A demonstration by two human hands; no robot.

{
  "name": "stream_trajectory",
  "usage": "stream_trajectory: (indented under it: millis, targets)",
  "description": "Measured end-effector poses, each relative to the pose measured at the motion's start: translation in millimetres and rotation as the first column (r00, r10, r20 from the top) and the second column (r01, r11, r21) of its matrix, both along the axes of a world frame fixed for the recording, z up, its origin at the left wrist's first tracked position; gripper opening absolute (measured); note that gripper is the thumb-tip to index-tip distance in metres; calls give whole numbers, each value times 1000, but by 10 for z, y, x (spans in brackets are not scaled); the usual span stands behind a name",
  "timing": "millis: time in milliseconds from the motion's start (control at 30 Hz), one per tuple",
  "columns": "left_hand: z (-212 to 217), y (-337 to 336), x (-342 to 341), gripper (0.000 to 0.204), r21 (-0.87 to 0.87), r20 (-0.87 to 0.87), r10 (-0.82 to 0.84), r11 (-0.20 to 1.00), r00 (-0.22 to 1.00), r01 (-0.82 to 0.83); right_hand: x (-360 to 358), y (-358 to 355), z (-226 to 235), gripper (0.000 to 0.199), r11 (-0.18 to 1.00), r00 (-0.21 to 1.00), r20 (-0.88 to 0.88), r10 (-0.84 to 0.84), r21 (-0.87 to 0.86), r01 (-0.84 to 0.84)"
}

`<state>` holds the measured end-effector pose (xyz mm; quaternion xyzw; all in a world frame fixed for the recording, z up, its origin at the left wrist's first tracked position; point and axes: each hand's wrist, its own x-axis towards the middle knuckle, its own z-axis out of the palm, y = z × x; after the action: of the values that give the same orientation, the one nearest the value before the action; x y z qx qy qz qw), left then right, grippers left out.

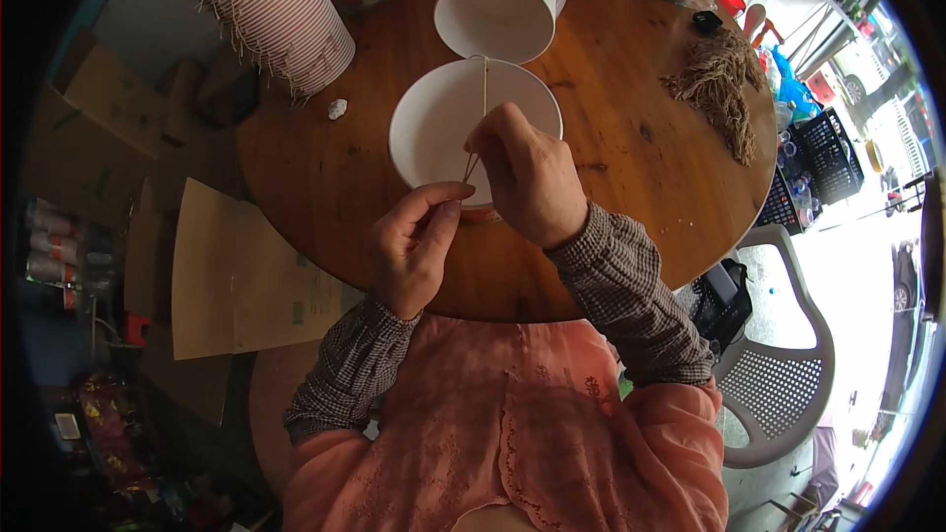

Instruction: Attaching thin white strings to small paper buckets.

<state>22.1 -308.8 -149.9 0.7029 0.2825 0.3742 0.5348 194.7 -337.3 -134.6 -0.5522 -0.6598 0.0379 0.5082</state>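
Note:
A white paper bucket stands upright in front of me, its open mouth facing up. A thin tan string runs from its far rim across the mouth to my right hand. My right hand, over the bucket's right side, pinches this string. Fingertips of my left hand are closed on the string's looped near end, just at the bucket's near rim. How the string is fixed at the far rim is too small to make out.
Nested white buckets lie tipped beyond. A tall bucket stack with dangling strings leans at the left. A bundle of tan strings rests on the round wooden table. Beside it are a grey chair and cardboard.

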Motion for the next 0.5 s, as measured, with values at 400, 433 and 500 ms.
stream_trajectory:
  millis: [400, 433, 500]
  targets:
    - [-10, 41, -16, 11, -50, 150, 59, 997, 987, -52, 234, 54, 94, 6, 975, 972, 120, 203, -113, -190]
    - [-17, 74, -8, 11, -48, 151, 66, 997, 986, -60, 242, 16, 128, 10, 955, 964, 52, 262, -155, -251]
    - [-47, 137, 1, 11, -84, 232, -6, 996, 973, 26, 276, 5, 93, 11, 954, 954, 99, 283, -126, -270]
